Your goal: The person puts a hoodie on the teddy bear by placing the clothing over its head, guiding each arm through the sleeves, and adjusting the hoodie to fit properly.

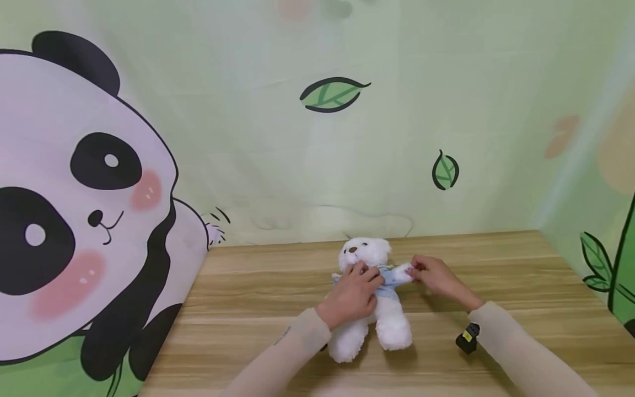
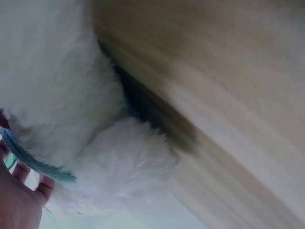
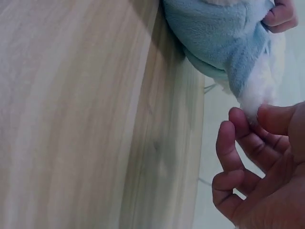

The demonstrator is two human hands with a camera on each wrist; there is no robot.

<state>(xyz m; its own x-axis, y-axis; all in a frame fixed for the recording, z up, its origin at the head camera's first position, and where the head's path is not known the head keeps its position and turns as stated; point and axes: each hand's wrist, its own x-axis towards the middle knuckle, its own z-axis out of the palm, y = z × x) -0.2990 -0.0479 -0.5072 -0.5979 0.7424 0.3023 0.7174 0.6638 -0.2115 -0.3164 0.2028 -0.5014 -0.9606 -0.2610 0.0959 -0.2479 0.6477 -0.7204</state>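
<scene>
A white teddy bear in a light blue shirt lies face up on the wooden table, head toward the wall. My left hand lies across its chest, the bent fingers holding the bear at the shirt. In the left wrist view, white fur fills much of the picture, with the left hand at the shirt's blue edge. Thumb and forefinger of my right hand pinch the tip of the bear's paw, with that arm stretched out sideways. The other right fingers are loosely bent.
The wooden table reaches back to a green wall cloth printed with leaves and a large panda. A small black device with a yellow mark sits at my right wrist.
</scene>
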